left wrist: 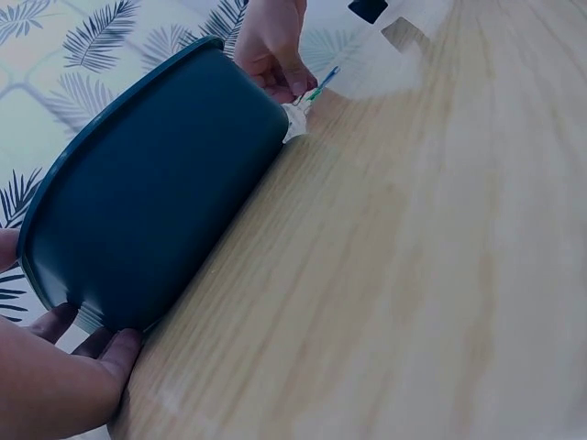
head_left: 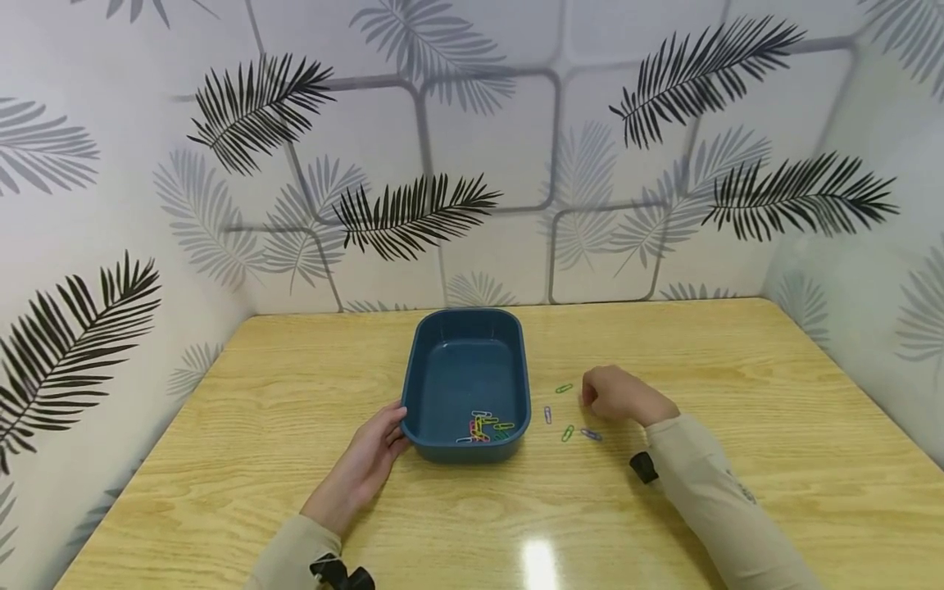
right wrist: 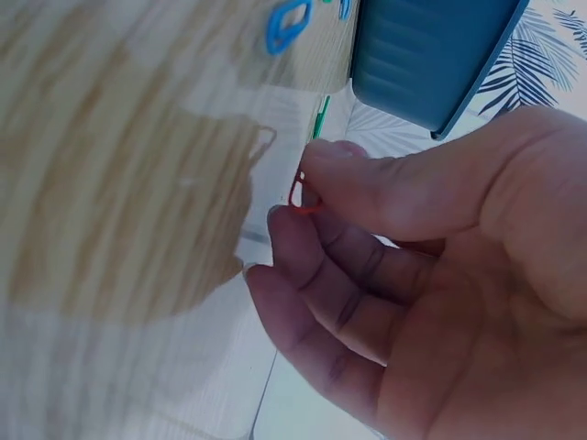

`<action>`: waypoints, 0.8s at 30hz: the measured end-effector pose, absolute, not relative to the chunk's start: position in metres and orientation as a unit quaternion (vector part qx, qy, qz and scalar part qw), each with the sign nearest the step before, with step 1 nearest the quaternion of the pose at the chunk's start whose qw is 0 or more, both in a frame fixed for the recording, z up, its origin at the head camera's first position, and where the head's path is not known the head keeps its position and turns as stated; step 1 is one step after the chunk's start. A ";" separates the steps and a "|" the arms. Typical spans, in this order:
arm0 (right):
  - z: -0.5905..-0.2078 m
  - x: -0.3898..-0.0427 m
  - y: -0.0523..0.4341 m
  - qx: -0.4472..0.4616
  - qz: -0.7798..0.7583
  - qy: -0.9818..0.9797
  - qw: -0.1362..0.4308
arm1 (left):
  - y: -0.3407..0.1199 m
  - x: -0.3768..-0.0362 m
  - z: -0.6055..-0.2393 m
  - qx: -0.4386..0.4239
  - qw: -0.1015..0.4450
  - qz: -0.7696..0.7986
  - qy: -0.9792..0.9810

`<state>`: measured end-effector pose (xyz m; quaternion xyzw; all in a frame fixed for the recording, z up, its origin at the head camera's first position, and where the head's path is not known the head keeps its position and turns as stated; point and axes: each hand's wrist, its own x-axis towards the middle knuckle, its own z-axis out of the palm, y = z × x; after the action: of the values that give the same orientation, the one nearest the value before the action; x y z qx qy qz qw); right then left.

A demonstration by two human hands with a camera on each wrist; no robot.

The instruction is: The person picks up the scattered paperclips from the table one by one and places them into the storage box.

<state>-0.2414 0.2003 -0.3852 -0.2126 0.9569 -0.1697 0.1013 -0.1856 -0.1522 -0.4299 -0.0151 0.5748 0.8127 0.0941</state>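
Observation:
A dark blue plastic bin (head_left: 431, 352) stands on the wooden table, a cluster of colourful paper clips (head_left: 483, 421) lying in its near end. My left hand (head_left: 369, 459) holds the bin by its near left corner, a digit at the rim and other fingers (left wrist: 119, 353) against the outer wall low down. To the right of the bin, my right hand (head_left: 619, 395) is low over the table. Its thumb and fingertips pinch a red paper clip (right wrist: 295, 194), partly hidden by the thumb. Beside this hand lie two green paper clips (head_left: 568, 433), a purple one (head_left: 547, 415) and a blue one (head_left: 591, 434).
The wooden table (head_left: 295, 360) runs back to a wall (head_left: 501, 147) printed with leaves, with more such wall at left and right. Both sleeves carry black wrist pieces (head_left: 644, 467). A bright reflection shows near the table's front.

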 end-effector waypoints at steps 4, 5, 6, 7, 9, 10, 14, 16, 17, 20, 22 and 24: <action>-0.386 -0.244 0.201 -0.221 -0.176 0.955 0.086 | -0.152 -0.187 -0.430 -0.007 0.093 0.811 0.578; -0.386 -0.244 0.201 -0.224 -0.177 0.955 0.083 | -0.152 -0.187 -0.429 -0.007 0.093 0.811 0.577; -0.386 -0.244 0.201 -0.229 -0.178 0.954 0.081 | -0.152 -0.187 -0.429 -0.007 0.093 0.811 0.578; -0.386 -0.244 0.201 -0.230 -0.178 0.953 0.082 | -0.152 -0.187 -0.429 -0.007 0.094 0.810 0.579; -0.385 -0.244 0.201 -0.235 -0.177 0.952 0.085 | -0.152 -0.187 -0.428 -0.005 0.096 0.808 0.582; -0.384 -0.244 0.201 -0.237 -0.179 0.951 0.088 | -0.152 -0.187 -0.428 -0.005 0.097 0.807 0.582; -0.382 -0.243 0.200 -0.239 -0.185 0.949 0.090 | -0.152 -0.187 -0.427 -0.004 0.098 0.805 0.584; -0.382 -0.243 0.200 -0.240 -0.190 0.948 0.085 | -0.153 -0.187 -0.427 -0.004 0.098 0.805 0.585; -0.382 -0.244 0.200 -0.237 -0.191 0.949 0.083 | -0.153 -0.187 -0.427 -0.004 0.097 0.805 0.585; -0.383 -0.244 0.200 -0.230 -0.193 0.950 0.086 | -0.153 -0.186 -0.427 -0.008 0.099 0.805 0.585; -0.383 -0.244 0.200 -0.224 -0.196 0.950 0.088 | -0.153 -0.186 -0.428 -0.011 0.098 0.806 0.584; -0.382 -0.242 0.199 -0.222 -0.200 0.950 0.090 | -0.153 -0.185 -0.428 -0.013 0.097 0.806 0.584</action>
<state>-0.2424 0.1992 -0.3822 -0.2219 0.9501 -0.2004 0.0896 -0.1853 -0.1532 -0.4283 -0.0129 0.5837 0.8061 0.0967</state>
